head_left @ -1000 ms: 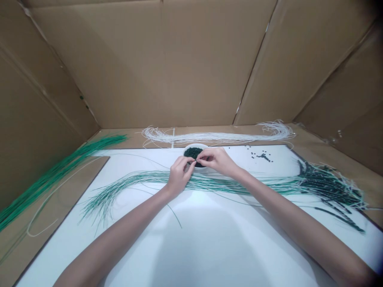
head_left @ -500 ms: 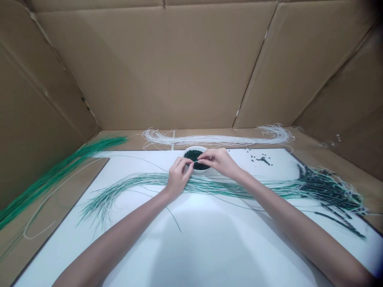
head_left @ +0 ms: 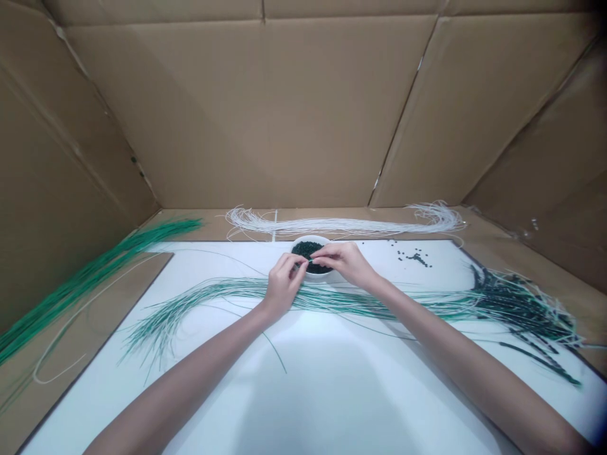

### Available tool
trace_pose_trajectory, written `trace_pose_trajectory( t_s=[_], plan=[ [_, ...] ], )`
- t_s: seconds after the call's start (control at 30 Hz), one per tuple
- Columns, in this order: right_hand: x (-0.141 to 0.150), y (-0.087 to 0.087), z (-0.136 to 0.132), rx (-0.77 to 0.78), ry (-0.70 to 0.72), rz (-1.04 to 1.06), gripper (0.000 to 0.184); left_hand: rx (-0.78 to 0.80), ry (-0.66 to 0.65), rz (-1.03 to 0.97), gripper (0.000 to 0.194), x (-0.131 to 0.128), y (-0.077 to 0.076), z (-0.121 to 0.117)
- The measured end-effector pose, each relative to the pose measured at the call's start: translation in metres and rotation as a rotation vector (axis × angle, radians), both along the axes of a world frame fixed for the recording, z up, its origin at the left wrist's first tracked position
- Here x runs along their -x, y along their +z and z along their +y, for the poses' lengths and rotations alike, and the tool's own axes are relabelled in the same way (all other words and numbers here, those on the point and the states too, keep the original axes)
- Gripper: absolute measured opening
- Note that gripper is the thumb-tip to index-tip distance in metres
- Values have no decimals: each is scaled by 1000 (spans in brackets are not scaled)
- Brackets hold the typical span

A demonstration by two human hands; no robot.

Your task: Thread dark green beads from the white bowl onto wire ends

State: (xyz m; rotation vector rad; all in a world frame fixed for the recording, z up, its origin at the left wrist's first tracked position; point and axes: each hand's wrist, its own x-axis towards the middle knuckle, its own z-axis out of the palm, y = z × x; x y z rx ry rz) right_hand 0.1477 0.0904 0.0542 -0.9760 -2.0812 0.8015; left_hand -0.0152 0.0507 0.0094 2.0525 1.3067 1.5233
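My left hand (head_left: 283, 281) and my right hand (head_left: 342, 262) meet fingertip to fingertip just in front of a small white bowl (head_left: 310, 241) filled with dark green beads. Both hands are pinched. Between the fingertips a thin green string shows; a bead there is too small to make out. Under the hands a long bundle of green strings (head_left: 227, 292) lies across the white board (head_left: 303, 392). Its right end carries dark beaded strands (head_left: 516, 300).
A bundle of white strings (head_left: 341, 222) lies behind the bowl. Loose dark beads (head_left: 413, 256) are scattered to the bowl's right. Bright green strings (head_left: 90, 275) run along the left cardboard floor with a white loop (head_left: 57, 341). Cardboard walls enclose the workspace.
The hands stay pinched together at the bowl with only small finger shifts. The view has tilted slightly, so everything sits a little lower in the frame.
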Motion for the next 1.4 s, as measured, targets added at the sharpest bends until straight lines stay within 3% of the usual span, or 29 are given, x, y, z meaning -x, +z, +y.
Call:
trace_pose_trajectory(
  t_s=[0.4, 0.67, 1.4],
  plan=[
    [-3, -4, 2, 36, 51, 88, 25, 26, 55, 15, 10, 1, 0, 0],
    [-4, -10, -1, 317, 73, 345, 21, -25, 28, 30, 9, 1, -1, -1],
    [-3, -10, -2, 395, 41, 423, 23, -63, -4, 60, 8, 0, 0, -1]
  ],
)
